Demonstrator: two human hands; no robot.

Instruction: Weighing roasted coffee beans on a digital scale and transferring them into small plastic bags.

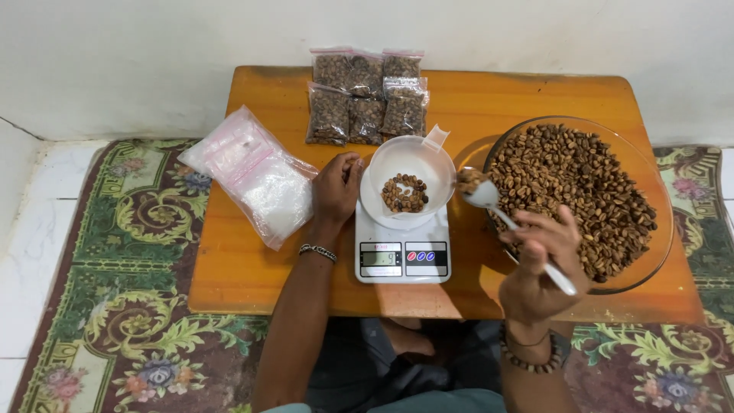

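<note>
A: Low wooden table (252, 283): scale (403, 256) centred, cup (409, 180) of beans on it, steadied by left hand (336, 187), fingers curled at rim.

B: Spoon (489, 197), loaded, gripped by closed right hand (539, 264); handle slanted toward bowl (650, 176), tip just right of cup.

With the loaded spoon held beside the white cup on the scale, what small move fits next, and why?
Probably tip the spoon over the cup: it carries beans, the cup holds only a few, and the left hand steadies the cup on the scale.
</note>
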